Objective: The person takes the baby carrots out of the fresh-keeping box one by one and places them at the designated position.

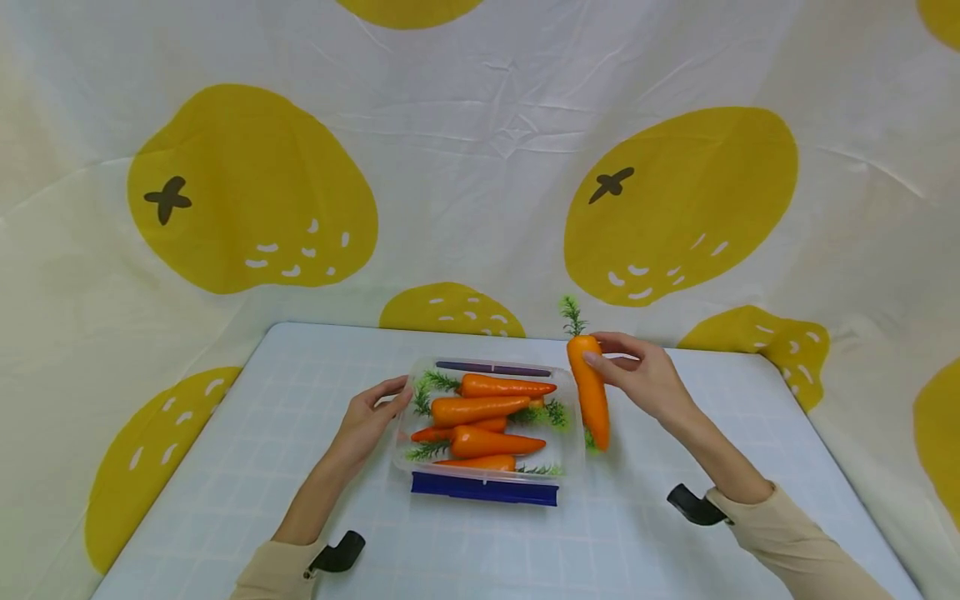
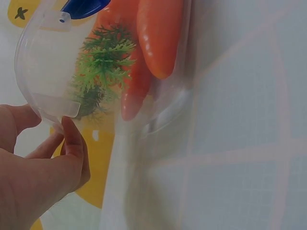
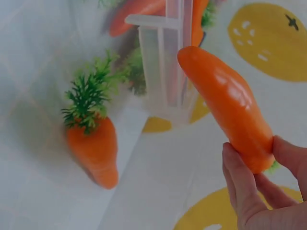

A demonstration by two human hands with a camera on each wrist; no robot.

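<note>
Glossy carrots (image 1: 498, 442), probably artificial with feathery green tops, lie crosswise inside a clear plastic box (image 1: 491, 476). My left hand (image 1: 365, 423) pinches the box's left edge between thumb and fingers; the left wrist view shows this grip close up. At the box's right side, my right hand (image 1: 647, 377) holds another carrot (image 1: 588, 392) by its thick end, leaves up and tip down. Behind that one, a loose carrot (image 3: 96, 151) rests on the table beside the box, mostly hidden in the head view.
Blue latch flaps (image 1: 484, 489) hang along the box's front and back sides. The pale checked table (image 1: 315, 367) ends at a back edge just beyond the box. A cloth with yellow fruit prints (image 1: 255, 192) hangs behind and around it.
</note>
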